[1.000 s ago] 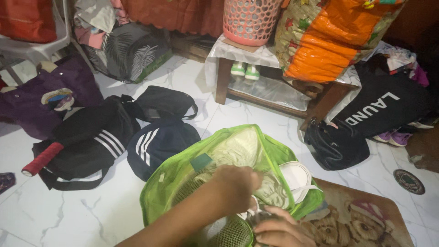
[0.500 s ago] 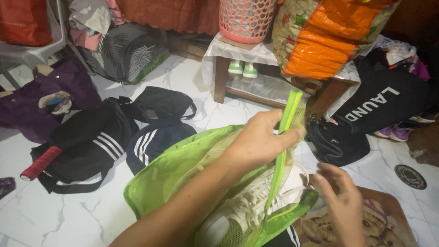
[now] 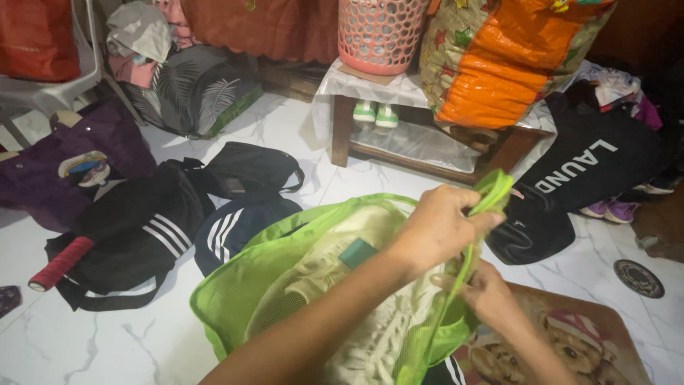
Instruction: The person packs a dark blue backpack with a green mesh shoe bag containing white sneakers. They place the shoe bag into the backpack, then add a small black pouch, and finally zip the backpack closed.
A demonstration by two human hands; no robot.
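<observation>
The left hand (image 3: 438, 228) is gripping the green mesh bag's (image 3: 285, 271) edge; the right hand (image 3: 484, 289), below it, is pinching the same edge, with the shoes (image 3: 356, 314) already inside and the bag still open.

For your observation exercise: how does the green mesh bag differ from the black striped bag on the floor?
The green mesh bag is see-through, showing pale shoes inside; the black striped bag is opaque. The left hand and right hand grip the green bag's edge, lifting it; the black bag lies flat, untouched. Both are soft fabric bags.

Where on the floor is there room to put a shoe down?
Bare tile lies in front of the black striped bag, left of the green mesh bag. Also between the wooden bench and leaf-print bag. The right side is crowded.
</observation>
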